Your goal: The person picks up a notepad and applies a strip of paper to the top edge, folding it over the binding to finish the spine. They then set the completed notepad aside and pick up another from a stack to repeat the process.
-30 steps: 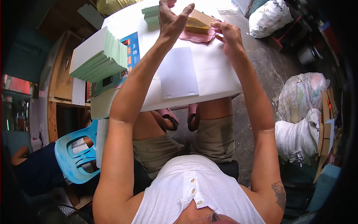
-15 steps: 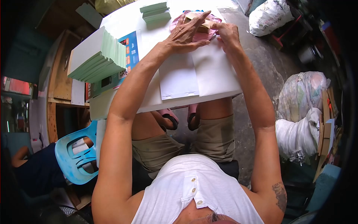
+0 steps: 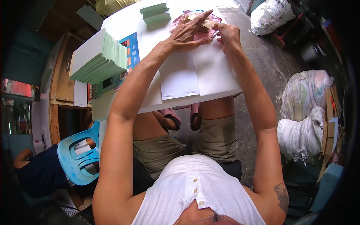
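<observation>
My left hand (image 3: 186, 36) lies over a bunched pink cloth (image 3: 201, 35) at the far side of the white table (image 3: 219, 75), its fingers stretched out and spread. A tan flat piece, like card (image 3: 207, 24), rests on the cloth, partly covered by the left fingers. My right hand (image 3: 229, 36) is curled at the right end of this piece, thumb and finger pinched at its edge. Just nearer to me lies a white sheet of paper (image 3: 180, 77). What sits under the left palm is hidden.
A tall stack of green-edged white pads (image 3: 98, 58) stands at left on a blue printed board (image 3: 133, 48). A smaller stack (image 3: 155, 13) is at the back. Filled bags (image 3: 303, 93) line the right floor. A person lies beside a blue chair (image 3: 79, 155) at left.
Almost nothing differs. Both hands stay at the cloth and the tan piece, with only a slight shift of the whole view.
</observation>
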A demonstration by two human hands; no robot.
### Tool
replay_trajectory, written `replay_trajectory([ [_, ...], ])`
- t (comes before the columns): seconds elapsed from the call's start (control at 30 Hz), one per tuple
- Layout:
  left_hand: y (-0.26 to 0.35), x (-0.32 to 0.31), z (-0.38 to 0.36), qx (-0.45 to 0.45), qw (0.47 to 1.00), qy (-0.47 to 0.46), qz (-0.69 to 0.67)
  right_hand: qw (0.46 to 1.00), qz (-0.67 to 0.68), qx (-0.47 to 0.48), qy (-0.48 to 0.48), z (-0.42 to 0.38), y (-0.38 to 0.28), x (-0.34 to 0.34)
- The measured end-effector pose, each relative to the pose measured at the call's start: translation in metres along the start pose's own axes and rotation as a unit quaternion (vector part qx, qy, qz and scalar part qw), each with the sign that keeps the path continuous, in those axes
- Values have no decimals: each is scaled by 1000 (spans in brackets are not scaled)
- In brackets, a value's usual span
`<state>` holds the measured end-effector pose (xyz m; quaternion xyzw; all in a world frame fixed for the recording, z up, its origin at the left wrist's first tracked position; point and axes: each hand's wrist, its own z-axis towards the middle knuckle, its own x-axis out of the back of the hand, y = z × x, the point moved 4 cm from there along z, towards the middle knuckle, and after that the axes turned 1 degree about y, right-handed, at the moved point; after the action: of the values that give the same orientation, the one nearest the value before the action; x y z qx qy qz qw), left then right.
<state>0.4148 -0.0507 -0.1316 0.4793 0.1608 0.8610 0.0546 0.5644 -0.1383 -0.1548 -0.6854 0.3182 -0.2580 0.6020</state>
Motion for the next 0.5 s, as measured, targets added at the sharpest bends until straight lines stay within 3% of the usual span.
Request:
replay_trajectory([
  [0.3, -10, 0, 3, 62, 998, -14, -1, 1000, 0, 5, 23, -13, 2, 10],
  [0.5, -14, 3, 0, 86, 996, -24, -26, 995, -34, 84, 42, -36, -4, 37],
])
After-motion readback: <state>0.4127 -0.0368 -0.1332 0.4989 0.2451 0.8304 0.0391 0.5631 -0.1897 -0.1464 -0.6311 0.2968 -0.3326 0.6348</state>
